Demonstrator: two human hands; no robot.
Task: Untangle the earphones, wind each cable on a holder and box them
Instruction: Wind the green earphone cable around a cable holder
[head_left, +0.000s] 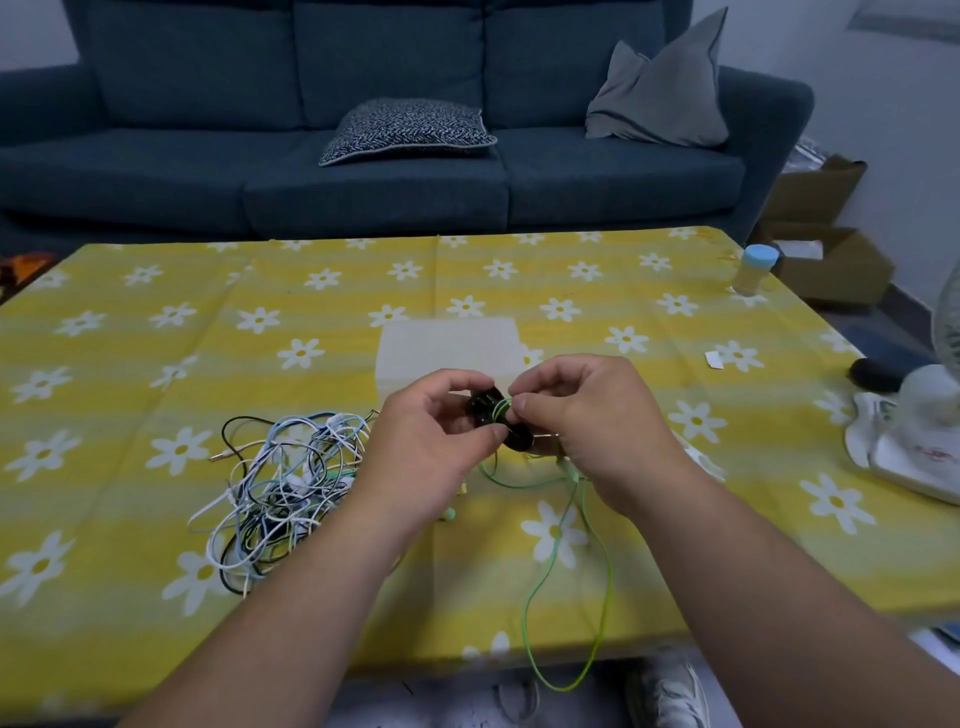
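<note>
While our left grip (436, 436) holds the holder (519, 441) steady, our right grip (582, 415) pinches the green cable (611, 571) for winding.

Both forearms bare, coming in from the bottom corners and converging mid-frame. Left forearm (291, 613) angles up and right, right forearm (753, 571) up and left. Hands meet just apart, raised above the table, backs toward the camera. Left hand (431, 436): fingers curled, thumb tip and fingers gripping the black holder (519, 439) from its left side. Right hand (592, 415): fingers curled, thumb and forefinger pinching the green cable (602, 597) right at the holder. Thumb tips nearly touching. Other right fingers tucked under, can't see them.
</note>
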